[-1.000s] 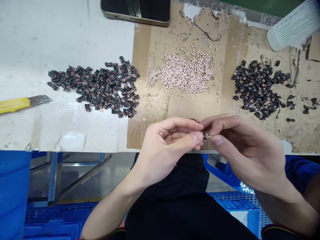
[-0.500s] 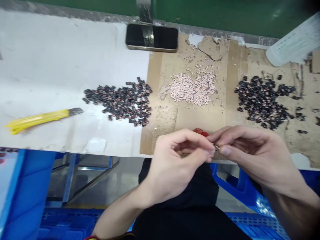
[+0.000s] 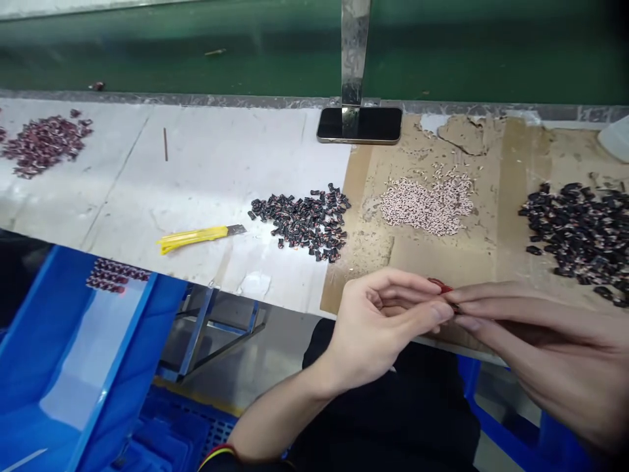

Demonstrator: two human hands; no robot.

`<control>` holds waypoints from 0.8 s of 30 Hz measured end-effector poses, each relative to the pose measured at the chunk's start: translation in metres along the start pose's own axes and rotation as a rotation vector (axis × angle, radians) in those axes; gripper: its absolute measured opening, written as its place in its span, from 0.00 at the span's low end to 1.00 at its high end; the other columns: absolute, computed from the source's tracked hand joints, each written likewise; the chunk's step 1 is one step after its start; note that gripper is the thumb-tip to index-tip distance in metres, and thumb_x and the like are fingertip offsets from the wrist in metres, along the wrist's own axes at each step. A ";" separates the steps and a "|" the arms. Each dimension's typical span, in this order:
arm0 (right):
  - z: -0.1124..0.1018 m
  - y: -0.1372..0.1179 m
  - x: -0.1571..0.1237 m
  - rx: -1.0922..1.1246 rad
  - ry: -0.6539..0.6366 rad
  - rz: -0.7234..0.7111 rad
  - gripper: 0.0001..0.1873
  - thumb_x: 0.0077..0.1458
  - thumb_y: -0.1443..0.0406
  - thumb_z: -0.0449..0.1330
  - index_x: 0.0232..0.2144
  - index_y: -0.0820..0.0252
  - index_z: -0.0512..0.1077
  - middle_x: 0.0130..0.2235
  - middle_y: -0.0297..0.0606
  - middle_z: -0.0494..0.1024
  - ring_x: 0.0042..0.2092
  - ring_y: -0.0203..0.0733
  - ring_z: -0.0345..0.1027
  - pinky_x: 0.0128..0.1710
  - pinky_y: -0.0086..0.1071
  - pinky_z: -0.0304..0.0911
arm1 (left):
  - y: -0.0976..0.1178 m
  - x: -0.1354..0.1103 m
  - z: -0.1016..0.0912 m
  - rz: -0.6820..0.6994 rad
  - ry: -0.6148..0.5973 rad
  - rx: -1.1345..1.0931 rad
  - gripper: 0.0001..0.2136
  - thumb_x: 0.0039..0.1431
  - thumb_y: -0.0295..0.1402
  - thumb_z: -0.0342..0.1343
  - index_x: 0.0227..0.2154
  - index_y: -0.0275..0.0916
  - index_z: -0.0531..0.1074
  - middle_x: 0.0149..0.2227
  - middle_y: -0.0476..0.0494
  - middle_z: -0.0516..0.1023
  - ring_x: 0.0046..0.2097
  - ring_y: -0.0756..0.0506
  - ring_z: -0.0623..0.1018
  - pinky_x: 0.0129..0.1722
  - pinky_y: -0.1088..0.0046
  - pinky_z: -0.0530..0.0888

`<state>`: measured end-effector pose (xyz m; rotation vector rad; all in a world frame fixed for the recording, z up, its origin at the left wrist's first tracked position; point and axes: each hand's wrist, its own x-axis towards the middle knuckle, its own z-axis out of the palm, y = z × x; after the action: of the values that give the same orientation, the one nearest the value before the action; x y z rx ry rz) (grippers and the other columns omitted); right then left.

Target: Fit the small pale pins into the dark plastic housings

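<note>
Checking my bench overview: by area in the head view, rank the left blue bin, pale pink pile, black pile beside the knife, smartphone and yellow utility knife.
1. Left blue bin
2. Black pile and pale pink pile: too alike to rank
3. Smartphone
4. Yellow utility knife

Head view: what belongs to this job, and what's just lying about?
Probably the job:
tiny dark piece between left hand and right hand
left heap of small black pieces
central pale pink granules
right heap of black scraps

Probably lying about:
black rectangular phone
yellow cutter with metal blade
thin brown stick
</note>
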<state>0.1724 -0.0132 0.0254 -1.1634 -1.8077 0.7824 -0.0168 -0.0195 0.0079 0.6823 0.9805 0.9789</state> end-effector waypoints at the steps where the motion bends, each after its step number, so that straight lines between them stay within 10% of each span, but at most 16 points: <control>1: 0.000 0.003 0.002 -0.050 0.017 -0.031 0.12 0.54 0.73 0.71 0.35 0.48 0.83 0.38 0.28 0.88 0.35 0.43 0.85 0.36 0.31 0.85 | 0.000 0.000 -0.005 0.098 0.025 0.130 0.15 0.58 0.41 0.72 0.43 0.38 0.82 0.38 0.41 0.87 0.37 0.45 0.86 0.42 0.68 0.85; 5: -0.024 0.049 0.002 -0.395 0.183 -0.174 0.19 0.49 0.74 0.74 0.40 0.45 0.84 0.38 0.32 0.88 0.38 0.51 0.84 0.43 0.43 0.82 | 0.002 0.002 -0.043 0.632 0.440 0.922 0.10 0.66 0.32 0.64 0.48 0.41 0.82 0.47 0.39 0.83 0.45 0.44 0.83 0.50 0.62 0.81; 9: -0.072 0.103 -0.004 -0.681 0.214 -0.194 0.20 0.52 0.72 0.72 0.43 0.43 0.83 0.38 0.38 0.87 0.39 0.55 0.82 0.41 0.47 0.77 | -0.001 0.011 -0.076 0.594 0.486 1.346 0.09 0.68 0.33 0.60 0.48 0.41 0.81 0.44 0.40 0.82 0.43 0.41 0.83 0.45 0.63 0.80; 14: -0.090 0.113 0.001 -0.758 0.187 -0.177 0.14 0.56 0.69 0.69 0.43 0.44 0.82 0.40 0.40 0.87 0.41 0.56 0.81 0.45 0.49 0.74 | -0.001 0.014 -0.084 0.629 0.392 1.362 0.09 0.71 0.30 0.55 0.41 0.43 0.81 0.43 0.41 0.84 0.44 0.40 0.83 0.46 0.63 0.80; 24: -0.001 0.082 0.072 -0.687 -0.085 -0.154 0.09 0.66 0.64 0.62 0.43 0.56 0.83 0.46 0.41 0.85 0.45 0.48 0.79 0.46 0.44 0.74 | 0.011 0.004 -0.069 0.332 0.413 0.645 0.16 0.65 0.36 0.64 0.54 0.40 0.80 0.44 0.42 0.81 0.44 0.45 0.83 0.45 0.69 0.82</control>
<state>0.1898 0.0845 -0.0198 -1.3959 -2.2921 0.1049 -0.0830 -0.0082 -0.0132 1.2375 1.6141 1.1213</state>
